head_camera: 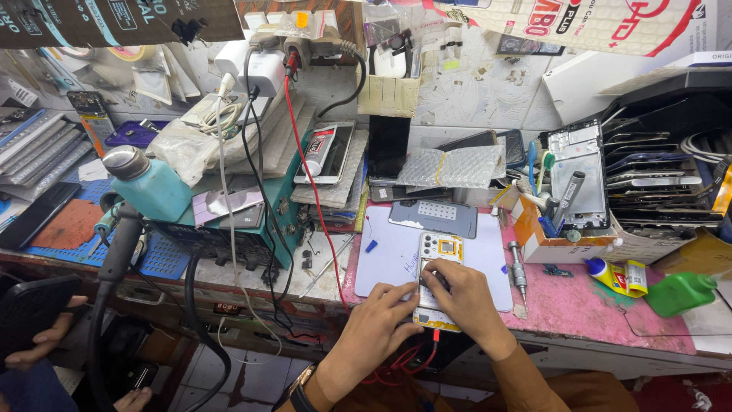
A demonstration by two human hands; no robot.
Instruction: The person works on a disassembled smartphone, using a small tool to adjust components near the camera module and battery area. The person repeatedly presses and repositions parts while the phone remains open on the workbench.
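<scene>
Head view looks down on a cluttered repair bench, where an opened phone with its back cover off lies face down on a pale grey work mat, its long side running away from the person. The lower end of the phone reaches the near edge of the mat, at the front of the pink bench top.

The left hand comes in from below and rests on the mat against the phone's left edge, its fingers stretched out and nearly flat, the tips touching the phone's left side about midway up. It closes on nothing; it only steadies the phone.

The right hand lies over the lower right half of the phone. Its thumb and forefinger are drawn together in a pinch over the exposed middle of the phone, just below the camera block. Whether anything is held in that pinch is too small to tell.

A screwdriver lies just right of the mat. A grey back cover rests at the mat's far edge. At the far left another person's hand holds a dark phone.
</scene>
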